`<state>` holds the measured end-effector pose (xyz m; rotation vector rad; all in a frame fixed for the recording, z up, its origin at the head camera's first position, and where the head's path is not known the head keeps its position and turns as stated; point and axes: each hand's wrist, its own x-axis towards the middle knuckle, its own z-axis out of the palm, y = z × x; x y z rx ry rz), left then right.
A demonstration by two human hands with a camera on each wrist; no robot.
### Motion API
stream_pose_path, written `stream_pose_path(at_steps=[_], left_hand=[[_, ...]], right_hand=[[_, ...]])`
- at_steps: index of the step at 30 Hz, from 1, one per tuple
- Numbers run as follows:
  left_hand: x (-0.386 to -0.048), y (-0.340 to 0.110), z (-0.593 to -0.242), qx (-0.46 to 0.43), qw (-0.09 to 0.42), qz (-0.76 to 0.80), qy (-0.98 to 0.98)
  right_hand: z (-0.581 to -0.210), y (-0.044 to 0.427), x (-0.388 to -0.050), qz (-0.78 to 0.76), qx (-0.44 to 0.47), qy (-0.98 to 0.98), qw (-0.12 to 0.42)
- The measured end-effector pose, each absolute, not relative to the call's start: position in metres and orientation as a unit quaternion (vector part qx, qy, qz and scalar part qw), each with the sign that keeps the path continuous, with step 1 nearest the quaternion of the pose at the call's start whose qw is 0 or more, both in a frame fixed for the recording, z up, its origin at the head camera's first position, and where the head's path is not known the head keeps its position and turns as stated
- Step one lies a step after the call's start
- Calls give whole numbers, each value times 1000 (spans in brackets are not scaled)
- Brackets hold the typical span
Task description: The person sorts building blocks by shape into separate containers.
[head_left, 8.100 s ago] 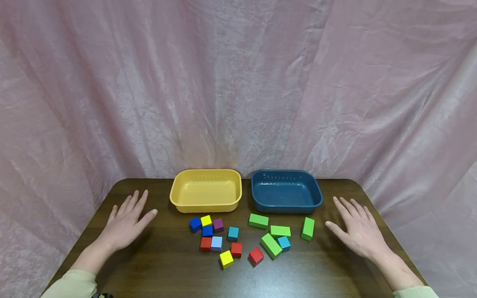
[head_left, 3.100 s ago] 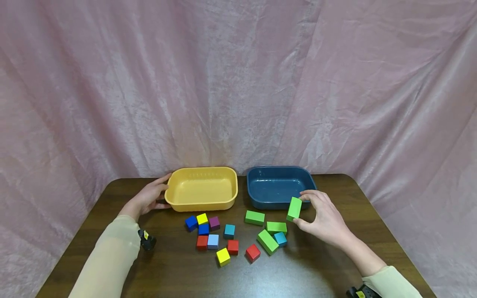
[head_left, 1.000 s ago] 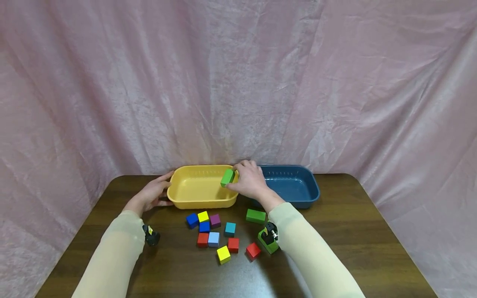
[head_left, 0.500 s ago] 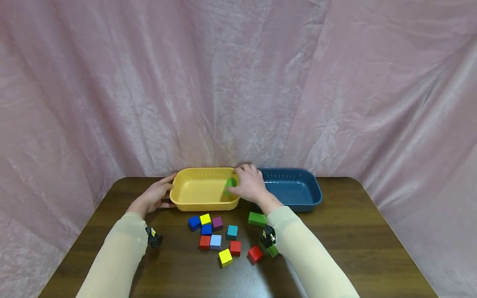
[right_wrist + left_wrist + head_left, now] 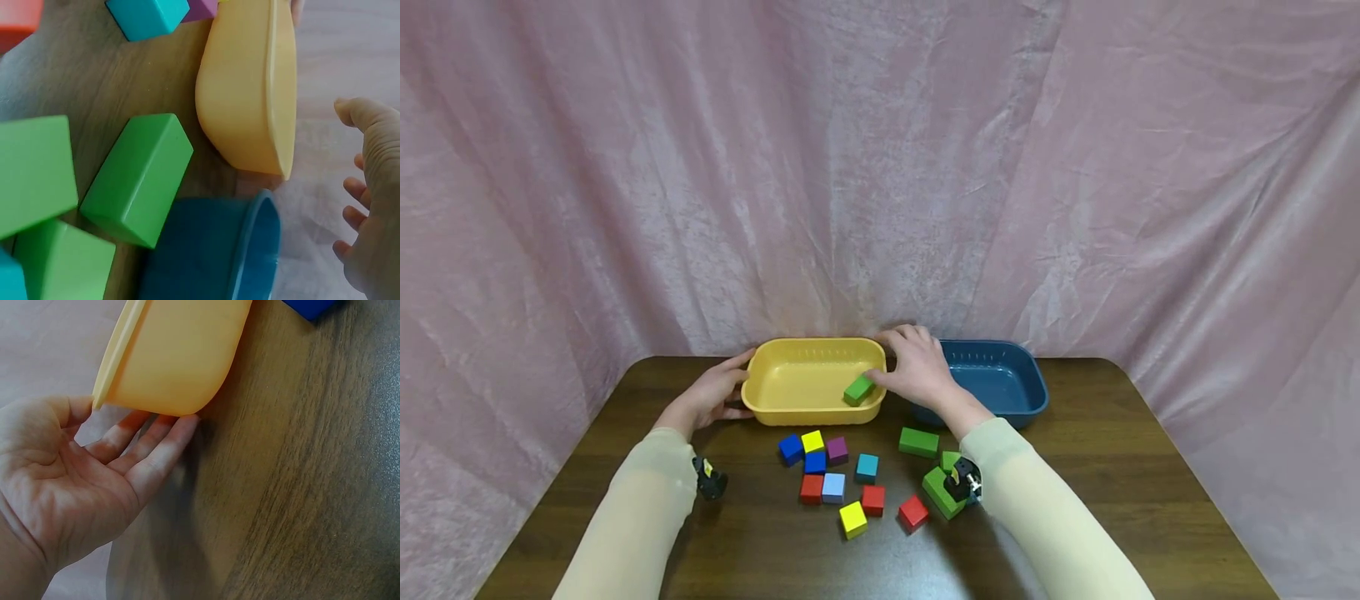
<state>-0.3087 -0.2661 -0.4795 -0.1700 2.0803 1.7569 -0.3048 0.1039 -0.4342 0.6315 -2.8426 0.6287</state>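
Note:
At the yellow plastic basket (image 5: 815, 417), my left hand (image 5: 711, 396) holds the left end. The left wrist view has the thumb (image 5: 78, 409) on the rim and fingertips against the lower wall. One green rectangular block (image 5: 858, 389) lies inside the basket, near its right end. My right hand (image 5: 917, 367) is over the gap between the basket and the blue basket (image 5: 1000, 392), thumb near that block. The right wrist view shows the fingers of this hand (image 5: 381, 187) spread, holding nothing.
Loose green blocks (image 5: 918, 442) lie before the blue basket, partly under the right wrist camera (image 5: 964, 481). Several cubes, including a purple cube (image 5: 837, 451), a light-blue cube (image 5: 833, 488) and a red cube (image 5: 913, 513), lie in front. A pink curtain (image 5: 880, 167) hangs behind.
The right hand carried a green block from the table's right side into the yellow basket, let it go, and has drawn slightly right. The left hand came to the basket earlier and stays there.

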Motion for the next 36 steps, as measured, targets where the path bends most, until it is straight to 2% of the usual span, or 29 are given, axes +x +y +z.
stream_pose_path(at_steps=[22,36], left_hand=[[-314,-266,-484,-57,208,635,742],[-313,-265,-484,-49,209,640,738]], right_hand=[[-404,158,-262,212,259,-930,152],[-409,204,-231,211,273,-922,175]])
